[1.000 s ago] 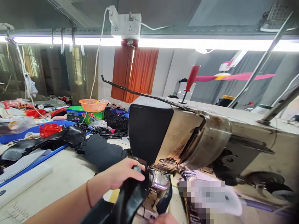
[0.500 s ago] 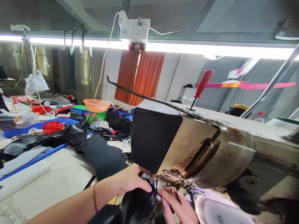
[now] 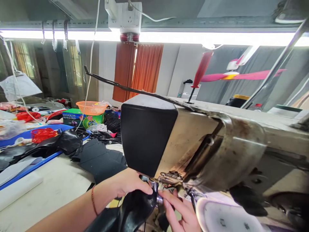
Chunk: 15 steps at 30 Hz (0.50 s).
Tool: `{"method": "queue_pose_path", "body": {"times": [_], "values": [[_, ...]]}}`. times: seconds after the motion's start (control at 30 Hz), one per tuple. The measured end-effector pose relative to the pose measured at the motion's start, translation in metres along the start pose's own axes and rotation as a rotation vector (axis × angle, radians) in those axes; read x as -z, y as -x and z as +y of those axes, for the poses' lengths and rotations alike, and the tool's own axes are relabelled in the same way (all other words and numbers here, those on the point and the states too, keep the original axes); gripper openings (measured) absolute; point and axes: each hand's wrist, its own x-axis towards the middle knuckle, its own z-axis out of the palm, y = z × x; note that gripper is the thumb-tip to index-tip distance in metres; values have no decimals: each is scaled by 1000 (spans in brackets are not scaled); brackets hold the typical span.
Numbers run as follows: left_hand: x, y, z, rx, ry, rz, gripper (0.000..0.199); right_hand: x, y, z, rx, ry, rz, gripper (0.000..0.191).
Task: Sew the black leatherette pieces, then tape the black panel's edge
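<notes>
At the sewing machine (image 3: 149, 138), a glossy black piece (image 3: 137, 206) sits below the head.
From my end, I judge this as positioning; the next move calls for steady guiding. My left hand (image 3: 126, 183) pinches the piece, thumb on top; my right hand (image 3: 181, 211) angles up opposite, fingertips beside metal parts, its grip unclear.

The leather (image 3: 137, 209), black, glossy and softly folded, lies at six o'clock in the view, under the person's left hand (image 3: 131, 183), its upper edge at the machine's shiny metal foot (image 3: 159, 200). The machine (image 3: 190, 135), beige and stained, with a black end cover, reaches from the centre toward three o'clock. The right hand's (image 3: 181, 209) fingertips are at the foot, at the leather's two o'clock.
</notes>
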Motion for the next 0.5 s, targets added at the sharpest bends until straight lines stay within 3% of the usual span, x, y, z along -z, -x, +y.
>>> {"method": "queue_pose_path", "body": {"times": [0.1,0.27,0.5], "values": [[1,-1,-1,2,3,-12,12,-3,1,-1,-117,-63,97,25],[1,-6,-2,29,17,-8,17,-1,1,8,12,9,-40,25],[1,-2,-2,6,13,9,10,-12,3,-5,-96,-34,149,32]]}}
